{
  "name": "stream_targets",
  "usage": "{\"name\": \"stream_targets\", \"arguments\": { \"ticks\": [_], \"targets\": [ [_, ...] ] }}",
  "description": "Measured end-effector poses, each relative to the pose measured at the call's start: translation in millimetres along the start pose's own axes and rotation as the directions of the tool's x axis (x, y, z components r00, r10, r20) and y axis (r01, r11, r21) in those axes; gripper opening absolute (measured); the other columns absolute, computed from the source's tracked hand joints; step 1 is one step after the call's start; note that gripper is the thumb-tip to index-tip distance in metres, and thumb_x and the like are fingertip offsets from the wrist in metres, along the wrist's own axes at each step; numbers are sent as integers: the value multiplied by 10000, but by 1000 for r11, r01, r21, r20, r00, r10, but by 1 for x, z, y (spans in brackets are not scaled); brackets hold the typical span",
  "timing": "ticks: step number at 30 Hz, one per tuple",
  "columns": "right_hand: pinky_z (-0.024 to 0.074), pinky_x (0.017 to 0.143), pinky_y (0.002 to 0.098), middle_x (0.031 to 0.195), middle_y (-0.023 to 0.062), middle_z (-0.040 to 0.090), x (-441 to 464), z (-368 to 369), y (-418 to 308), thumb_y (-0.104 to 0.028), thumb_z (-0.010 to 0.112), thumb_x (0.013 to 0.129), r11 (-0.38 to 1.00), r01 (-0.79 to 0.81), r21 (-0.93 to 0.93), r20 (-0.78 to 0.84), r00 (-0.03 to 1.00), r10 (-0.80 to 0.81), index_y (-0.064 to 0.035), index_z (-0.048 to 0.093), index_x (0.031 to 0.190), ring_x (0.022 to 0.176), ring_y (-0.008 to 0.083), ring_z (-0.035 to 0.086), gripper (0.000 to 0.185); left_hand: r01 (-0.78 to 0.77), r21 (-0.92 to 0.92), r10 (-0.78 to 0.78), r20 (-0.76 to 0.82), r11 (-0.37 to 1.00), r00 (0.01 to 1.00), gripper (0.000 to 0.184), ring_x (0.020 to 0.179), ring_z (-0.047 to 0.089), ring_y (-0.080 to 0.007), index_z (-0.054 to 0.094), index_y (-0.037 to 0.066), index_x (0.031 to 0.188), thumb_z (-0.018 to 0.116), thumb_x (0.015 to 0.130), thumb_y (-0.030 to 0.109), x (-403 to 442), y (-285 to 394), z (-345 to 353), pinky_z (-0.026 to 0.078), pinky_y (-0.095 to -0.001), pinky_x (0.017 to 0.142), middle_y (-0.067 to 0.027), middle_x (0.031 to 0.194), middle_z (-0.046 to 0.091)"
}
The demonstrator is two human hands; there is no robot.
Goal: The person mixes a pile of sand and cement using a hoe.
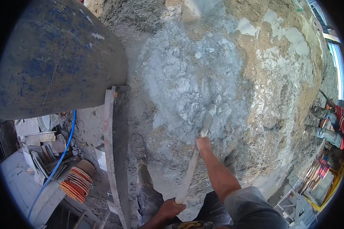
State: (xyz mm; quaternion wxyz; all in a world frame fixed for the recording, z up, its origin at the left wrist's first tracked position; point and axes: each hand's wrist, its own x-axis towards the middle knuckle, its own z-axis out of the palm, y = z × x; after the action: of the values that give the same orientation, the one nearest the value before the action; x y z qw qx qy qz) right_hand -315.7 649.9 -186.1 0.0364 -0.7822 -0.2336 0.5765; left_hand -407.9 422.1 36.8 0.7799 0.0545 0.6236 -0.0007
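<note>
Both my hands are wrapped around the long pale handle of a shovel (192, 168). My right hand (203, 144) grips it partway down, close to the head end. Nearer my body, my left hand (172, 208) is closed around the upper end. The shovel's far end reaches into a heap of grey, lumpy powder (179, 84) on the ground, and its blade is hidden there or too blurred to make out. My legs and boots stand on either side of the handle, at the near edge of the heap.
At the left a large dark drum (61, 57) stands beside a long wooden plank (116, 152). Stacked buckets (77, 181), a blue hose (61, 160) and broken boards lie further left. Another person (332, 124) in a red top is at the far right, near piled sacks (313, 175).
</note>
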Motion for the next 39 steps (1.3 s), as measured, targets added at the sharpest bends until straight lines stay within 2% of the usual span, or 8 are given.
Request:
{"name": "stream_targets", "arguments": {
  "ticks": [5, 11, 18, 21, 23, 25, 34, 39],
  "targets": [
    [476, 421, 383, 683, 92, 504, -64, -44, 154, -103, 568, 809, 768, -413, 490, 47, 892, 450, -28, 494, 915, 478, 254, 540, 150, 97, 454, -149, 80, 886, 986, 548, 894, 655, -295, 644, 109, 1066, 654, 699, 516, -53, -60, -56, 494, -391, 808, -152, 924, 678],
    [478, 424, 351, 714, 90, 512, -100, -17, -83, -55, 537, 774, 832, 248, 495, -78, 967, -242, -18, 485, 899, 488, 222, 547, 140, -295, 488, 410, -147, 821, 900, 472, 796, 657, -334, 612, 158, 1062, 646, 724, 485, 25, -30, -85, 517, -435, 731, -137, 830, 677],
    [510, 459, 272, 660, 39, 552, -77, 102, -467, -163, 641, 823, 339, 857, 388, 208, 277, -938, -27, 553, 844, 512, 138, 582, 163, -792, 283, 714, -652, 541, 255, 358, 613, 645, -254, 614, 33, 896, 740, 720, 318, 131, 282, -186, 503, -380, 618, -137, 705, 648],
    [504, 484, 349, 633, 84, 588, 8, 178, -522, -190, 674, 766, 104, 987, 125, 277, 66, -959, -43, 620, 873, 557, 200, 591, 189, -862, -18, 668, -623, 507, 406, 329, 534, 555, -149, 586, 7, 872, 720, 764, 289, 136, 301, -196, 460, -318, 525, -78, 614, 577],
    [483, 423, 349, 614, 90, 570, 20, 199, -442, -124, 626, 783, 474, 872, -123, 373, 483, -792, 55, 569, 769, 467, 191, 581, 189, -767, -394, 587, -493, 507, 642, 306, 505, 499, -101, 571, 7, 855, 710, 787, 271, 136, 263, -161, 423, -283, 469, -36, 584, 530],
    [466, 409, 354, 592, 104, 569, 55, 206, -369, -101, 619, 752, 634, 757, -160, 294, 650, -701, 75, 576, 742, 452, 208, 576, 182, -668, -526, 479, -465, 527, 745, 239, 473, 449, -69, 553, 29, 834, 700, 810, 216, 128, 213, -129, 364, -241, 419, 2, 563, 486],
    [493, 440, 398, 641, 171, 603, 19, 86, -73, -130, 627, 735, 874, 350, -338, 141, 937, -321, 110, 604, 790, 529, 276, 629, 248, -133, -466, 123, -52, 874, 991, 286, 501, 482, -80, 596, 17, 818, 729, 768, 265, 2, 32, -23, 396, -284, 472, -11, 593, 547],
    [472, 416, 383, 638, 77, 495, -67, 11, 116, -64, 553, 794, 936, -310, 164, -20, 948, 317, -30, 517, 854, 486, 230, 528, 78, 80, 161, -87, 38, 984, 995, 496, 786, 666, -274, 646, 35, 1002, 679, 732, 449, -50, -87, -24, 502, -368, 715, -141, 810, 677]
  ]
}}
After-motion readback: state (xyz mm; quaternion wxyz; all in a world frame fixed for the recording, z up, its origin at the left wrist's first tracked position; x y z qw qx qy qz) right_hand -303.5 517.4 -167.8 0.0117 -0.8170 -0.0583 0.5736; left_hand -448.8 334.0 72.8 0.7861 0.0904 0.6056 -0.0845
